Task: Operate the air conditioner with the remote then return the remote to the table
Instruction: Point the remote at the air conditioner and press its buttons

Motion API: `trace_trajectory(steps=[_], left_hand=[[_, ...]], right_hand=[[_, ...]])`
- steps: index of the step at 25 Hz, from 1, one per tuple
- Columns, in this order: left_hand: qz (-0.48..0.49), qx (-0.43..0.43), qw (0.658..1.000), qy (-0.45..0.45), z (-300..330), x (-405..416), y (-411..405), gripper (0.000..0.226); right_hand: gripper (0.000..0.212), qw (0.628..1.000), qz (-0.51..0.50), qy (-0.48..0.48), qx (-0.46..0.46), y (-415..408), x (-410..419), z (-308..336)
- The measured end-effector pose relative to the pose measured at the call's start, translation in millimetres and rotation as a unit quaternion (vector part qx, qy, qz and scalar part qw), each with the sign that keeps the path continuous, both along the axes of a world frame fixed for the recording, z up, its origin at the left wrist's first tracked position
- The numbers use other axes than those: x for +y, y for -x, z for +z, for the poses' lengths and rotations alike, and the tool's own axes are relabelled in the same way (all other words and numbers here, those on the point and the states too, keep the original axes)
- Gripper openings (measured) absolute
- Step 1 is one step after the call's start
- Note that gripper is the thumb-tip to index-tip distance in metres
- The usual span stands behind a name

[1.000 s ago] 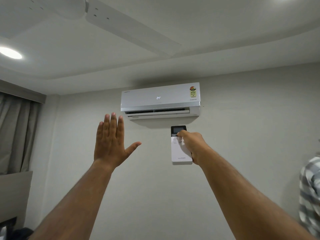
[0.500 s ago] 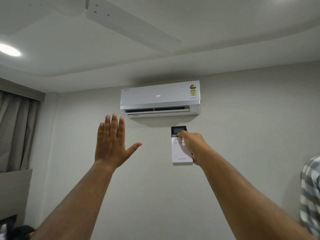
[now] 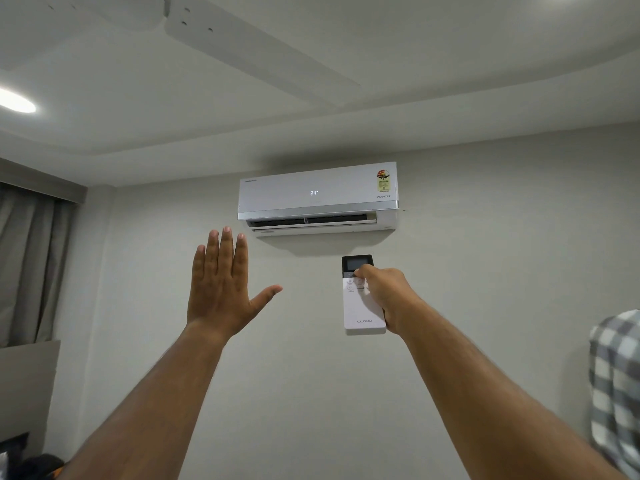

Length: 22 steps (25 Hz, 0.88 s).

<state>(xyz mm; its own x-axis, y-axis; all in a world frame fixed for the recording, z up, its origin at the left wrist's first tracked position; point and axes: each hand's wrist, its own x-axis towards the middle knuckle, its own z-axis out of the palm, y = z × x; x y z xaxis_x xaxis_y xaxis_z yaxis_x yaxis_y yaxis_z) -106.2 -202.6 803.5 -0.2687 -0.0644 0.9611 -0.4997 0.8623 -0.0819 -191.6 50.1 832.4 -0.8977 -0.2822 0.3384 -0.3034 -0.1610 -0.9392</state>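
I see both arms raised toward the wall, with bare wall between and around them; nothing stands between the hands and the air conditioner, which is mounted high on that wall, just under the ceiling step; its front shows 24 and its louvre at the bottom is open. My left hand is held up flat, fingers together and straight, thumb spread out to the side, holding nothing; its fingertips sit below and left of the unit's lower left corner, apart from it. My right hand is wrapped around the remote, gripping its right edge, with the thumb pressed on the buttons just below the dark screen; the remote stands upright, screen end up, straight below the right half of the unit and apart from it; its white lower part, with lettering near the bottom edge, is uncovered.

Above, a white ceiling fan blade runs across the ceiling, well clear of both hands; a round ceiling light glows at the far left. A grey curtain hangs at the left edge under a pelmet, well apart from the left arm; dark things lie at the bottom left corner, too dim to tell. At the right edge a checked sleeve comes into view, near my right forearm; I cannot tell whether they touch.
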Motion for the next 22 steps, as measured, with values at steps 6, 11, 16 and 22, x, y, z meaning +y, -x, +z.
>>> trace_trajectory(steps=[6,11,16,22], left_hand=[[-0.007,0.004,1.0,-0.002,-0.4,-1.3,-3.7,0.11],[-0.003,0.005,1.0,-0.005,-1.1,-1.2,-4.6,0.11],[0.0,0.003,1.0,-0.006,-1.9,-0.9,-5.1,0.11],[-0.002,0.004,1.0,-0.005,-1.8,-0.6,-6.3,0.11]], right_hand=[[0.011,1.0,0.002,0.003,0.006,-2.4,1.6,4.6],[0.012,1.0,-0.003,-0.005,0.008,-4.9,0.0,7.1],[0.012,1.0,-0.002,-0.004,0.006,-4.7,-0.8,6.5],[0.012,1.0,0.0,0.001,0.008,-4.9,-1.9,6.4]])
